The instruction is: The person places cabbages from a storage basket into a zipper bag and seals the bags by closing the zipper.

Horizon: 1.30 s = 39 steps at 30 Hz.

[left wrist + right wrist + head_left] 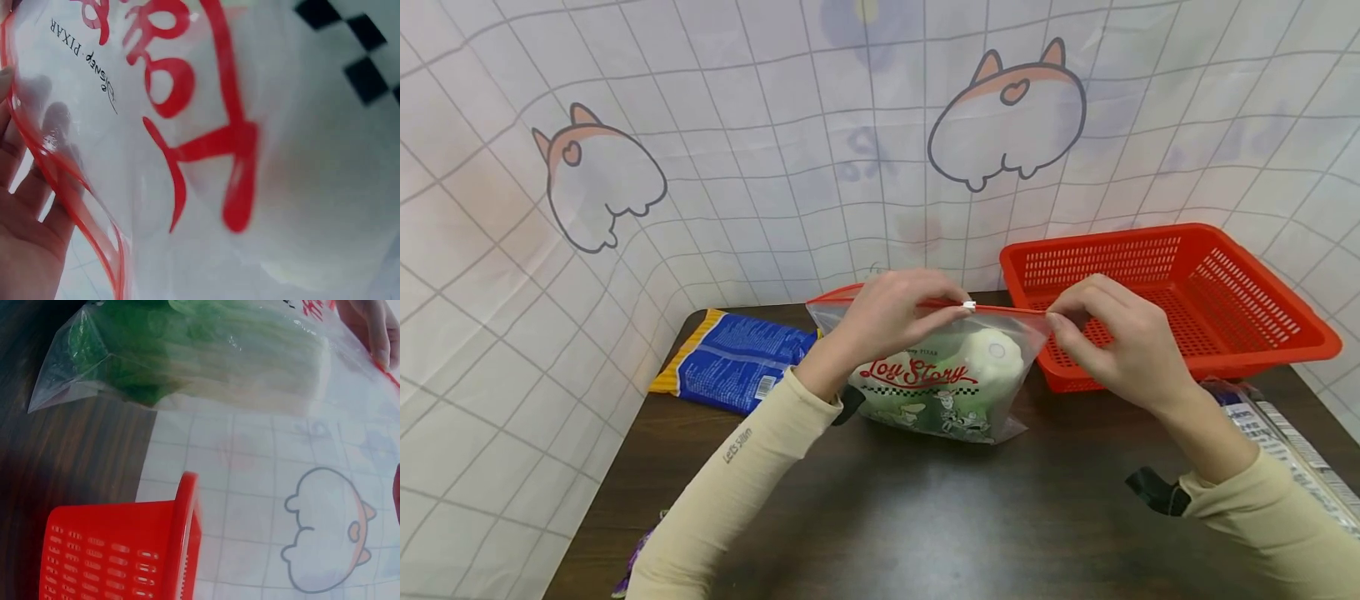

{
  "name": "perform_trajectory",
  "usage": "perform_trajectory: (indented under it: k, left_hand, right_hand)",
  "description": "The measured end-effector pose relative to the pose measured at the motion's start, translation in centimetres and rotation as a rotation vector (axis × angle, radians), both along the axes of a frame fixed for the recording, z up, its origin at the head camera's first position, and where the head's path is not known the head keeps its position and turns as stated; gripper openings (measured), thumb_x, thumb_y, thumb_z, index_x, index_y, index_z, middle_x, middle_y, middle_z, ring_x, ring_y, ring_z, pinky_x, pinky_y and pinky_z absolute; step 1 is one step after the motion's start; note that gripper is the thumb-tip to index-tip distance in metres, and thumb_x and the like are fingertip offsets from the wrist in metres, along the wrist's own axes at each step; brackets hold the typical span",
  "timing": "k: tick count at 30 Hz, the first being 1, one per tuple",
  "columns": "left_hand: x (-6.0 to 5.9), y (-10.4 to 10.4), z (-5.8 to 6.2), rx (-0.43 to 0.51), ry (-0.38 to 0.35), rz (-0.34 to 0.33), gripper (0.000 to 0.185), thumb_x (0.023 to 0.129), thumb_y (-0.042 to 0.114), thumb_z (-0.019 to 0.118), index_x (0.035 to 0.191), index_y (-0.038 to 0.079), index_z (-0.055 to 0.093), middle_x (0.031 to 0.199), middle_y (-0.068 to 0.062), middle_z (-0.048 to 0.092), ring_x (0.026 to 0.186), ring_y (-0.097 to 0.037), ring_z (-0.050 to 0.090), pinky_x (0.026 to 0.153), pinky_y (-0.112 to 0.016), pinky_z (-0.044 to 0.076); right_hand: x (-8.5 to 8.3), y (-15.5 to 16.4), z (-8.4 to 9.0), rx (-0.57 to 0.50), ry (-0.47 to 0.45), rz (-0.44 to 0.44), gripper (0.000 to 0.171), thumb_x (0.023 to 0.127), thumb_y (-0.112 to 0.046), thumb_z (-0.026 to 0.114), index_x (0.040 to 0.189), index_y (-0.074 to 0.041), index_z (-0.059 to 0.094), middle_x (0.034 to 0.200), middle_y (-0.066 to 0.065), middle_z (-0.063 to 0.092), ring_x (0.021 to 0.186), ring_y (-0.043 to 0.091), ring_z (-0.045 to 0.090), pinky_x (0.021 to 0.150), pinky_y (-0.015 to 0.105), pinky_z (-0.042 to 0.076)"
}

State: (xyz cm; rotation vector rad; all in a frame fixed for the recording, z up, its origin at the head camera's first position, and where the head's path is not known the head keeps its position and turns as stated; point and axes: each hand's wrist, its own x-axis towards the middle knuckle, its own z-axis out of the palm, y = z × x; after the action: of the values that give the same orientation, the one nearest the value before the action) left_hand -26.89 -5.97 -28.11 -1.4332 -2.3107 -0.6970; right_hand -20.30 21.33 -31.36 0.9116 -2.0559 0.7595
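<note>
A clear zip bag [917,392] with red "Toy Story" lettering stands on the dark table, its red zip strip along the top. Inside it lies a leafy vegetable [250,356] with green leaves and a thick pale stalk end. My left hand [898,312] pinches the white slider [969,307] between thumb and index finger, right of the strip's middle. With thumb and forefinger, my right hand [1112,342] grips the bag's top right corner. In the left wrist view, two red strips gape apart beside the left hand's fingers [37,187].
Behind the right hand sits a red perforated basket [1232,358]. A blue and yellow packet [737,358] lies left of the bag. Clear-wrapped packages [1277,442] lie at the right, partly behind the right forearm. Something purple [636,562] shows beside the left sleeve. A grid-patterned cloth [760,167] hangs behind.
</note>
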Motion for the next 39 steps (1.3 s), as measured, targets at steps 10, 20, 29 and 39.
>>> perform_trajectory:
  k: [10,20,29,39]
  left_hand:
    - [0.1,0.1,-0.3,0.035,-0.096,-0.051,0.014,0.093,0.023,0.069,0.102,0.015,0.076,0.099,0.006,0.071,0.091,-0.003,0.062,0.080,-0.020,0.047]
    - [0.3,0.1,-0.6,0.015,-0.104,-0.069,0.013,0.094,0.021,0.067,0.102,0.014,0.074,0.097,0.005,0.070,0.086,-0.004,0.060,0.078,-0.020,0.046]
    - [0.1,0.4,-0.7,-0.022,-0.041,-0.037,0.014,0.095,0.023,0.066,0.103,0.014,0.073,0.098,0.005,0.070,0.087,-0.005,0.061,0.079,-0.021,0.047]
    - [-0.3,0.0,-0.4,-0.015,0.035,0.037,0.015,0.094,0.025,0.068,0.101,0.015,0.075,0.096,0.005,0.071,0.084,-0.008,0.063,0.074,-0.024,0.047]
  right_hand:
    - [-0.2,-0.1,-0.1,0.020,-0.052,0.055,0.018,0.091,-0.022,0.067,0.095,-0.005,0.069,0.090,0.001,0.065,0.080,0.008,0.055,0.077,0.011,0.045]
    - [-0.3,0.2,-0.3,0.119,-0.104,0.041,0.016,0.089,-0.025,0.073,0.095,-0.011,0.068,0.088,-0.004,0.063,0.073,0.008,0.053,0.067,0.013,0.045]
    - [-0.2,0.5,-0.1,0.168,-0.092,-0.012,0.033,0.068,0.000,0.084,0.095,-0.011,0.069,0.085,-0.004,0.063,0.071,0.010,0.052,0.064,0.014,0.044]
    - [-0.6,0.8,0.8,0.220,-0.034,-0.124,0.026,0.072,-0.008,0.083,0.095,-0.011,0.069,0.084,-0.001,0.064,0.071,0.010,0.054,0.064,0.021,0.046]
